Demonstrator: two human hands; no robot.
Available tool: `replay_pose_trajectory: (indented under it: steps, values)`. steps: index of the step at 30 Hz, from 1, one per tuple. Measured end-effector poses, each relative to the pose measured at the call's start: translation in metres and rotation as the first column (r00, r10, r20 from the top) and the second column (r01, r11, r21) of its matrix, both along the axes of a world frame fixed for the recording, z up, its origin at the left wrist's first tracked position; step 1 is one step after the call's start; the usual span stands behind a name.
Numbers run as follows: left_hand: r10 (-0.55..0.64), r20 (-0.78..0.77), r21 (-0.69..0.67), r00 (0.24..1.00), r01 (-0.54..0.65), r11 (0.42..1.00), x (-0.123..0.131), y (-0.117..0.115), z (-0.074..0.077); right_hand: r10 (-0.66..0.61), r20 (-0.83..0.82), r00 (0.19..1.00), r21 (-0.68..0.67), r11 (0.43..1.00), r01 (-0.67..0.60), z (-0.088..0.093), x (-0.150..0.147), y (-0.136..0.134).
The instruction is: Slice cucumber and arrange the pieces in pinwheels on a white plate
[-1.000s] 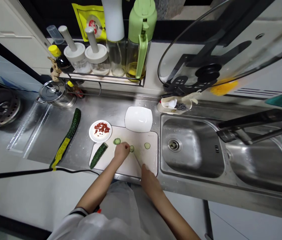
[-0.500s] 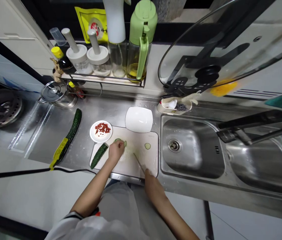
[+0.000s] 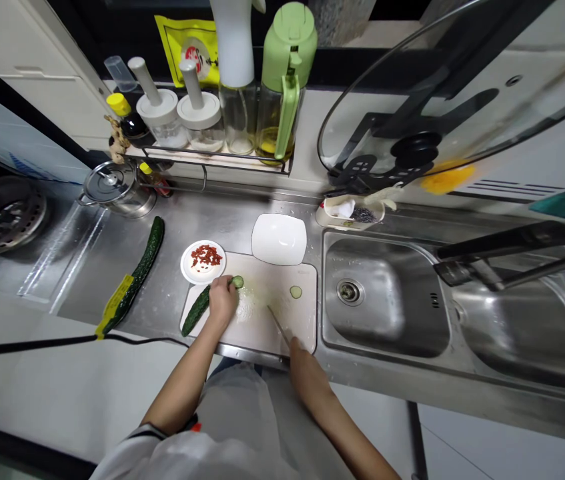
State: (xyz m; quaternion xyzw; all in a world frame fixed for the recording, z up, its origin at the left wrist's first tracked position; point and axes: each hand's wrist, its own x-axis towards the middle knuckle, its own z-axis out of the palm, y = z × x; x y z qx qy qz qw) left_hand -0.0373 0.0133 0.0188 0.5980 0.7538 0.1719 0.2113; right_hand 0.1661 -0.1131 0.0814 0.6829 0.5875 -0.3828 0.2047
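We find the two hands well apart over a pale cutting board (image 3: 306,313) on a steel bench (image 3: 232,202). The right hand (image 3: 305,365) is closed around the handle of a knife (image 3: 279,325), its blade angled forward and towards the left hand. The left hand (image 3: 223,301) is lowered at the far end of a cut cucumber piece (image 3: 195,312), which lies on the board and extends to that hand's left and towards the person. We cannot tell whether its fingers grip the piece or merely rest against it.

Just beyond the left fingertips we note cucumber slices (image 3: 237,281), partly overlapping; a single slice (image 3: 295,292) lies apart, ahead of the right hand. Between the hands the board is wet.

Ahead of the left hand and slightly to its left, we record a small round plate (image 3: 185,270) bearing chopped red pieces (image 3: 207,255). Beyond both hands, at the board's far edge, stands a white dish (image 3: 279,239). Further left of the left hand lies a whole cucumber (image 3: 147,260) with a yellow band (image 3: 115,305). To the right of the right hand is a sink (image 3: 387,327).
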Motion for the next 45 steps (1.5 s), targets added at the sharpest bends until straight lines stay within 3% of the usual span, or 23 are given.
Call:
replay_pose_trajectory:
  steps: [6, 12, 16, 19, 30, 38, 45]
  values:
    - [-0.126, 0.094, -0.012, 0.988, 0.128, 0.992, 0.021, 0.002, -0.001, -0.004, -0.008, 1.0, 0.007, 1.0, 0.004, -0.002, -0.002, 0.0]
    - [-0.312, 0.192, -0.156, 0.93, 0.343, 0.926, 0.082, 0.016, -0.001, 0.008, 0.034, 0.999, 0.025, 1.0, -0.009, -0.003, -0.006, 0.001]
    - [-0.347, 0.188, -0.288, 0.919, 0.39, 0.875, 0.119, 0.019, -0.001, 0.034, 0.055, 0.998, 0.058, 0.998, -0.038, -0.001, -0.008, 0.002]
    - [-0.341, 0.164, -0.335, 0.926, 0.378, 0.863, 0.134, 0.016, -0.001, 0.022, 0.059, 0.998, 0.059, 0.998, -0.026, -0.001, -0.008, 0.003]
    - [-0.282, 0.138, -0.367, 0.949, 0.314, 0.876, 0.147, 0.011, -0.004, 0.024, 0.066, 0.998, 0.055, 0.998, -0.027, -0.001, -0.006, 0.002]
    - [-0.346, 0.161, -0.382, 0.924, 0.382, 0.842, 0.149, 0.012, 0.0, 0.034, 0.054, 0.998, 0.043, 0.998, -0.037, -0.005, -0.005, 0.004]
    - [-0.37, 0.151, -0.355, 0.917, 0.399, 0.845, 0.147, 0.011, -0.007, 0.045, 0.049, 0.998, 0.06, 0.997, -0.048, -0.005, -0.005, 0.004]
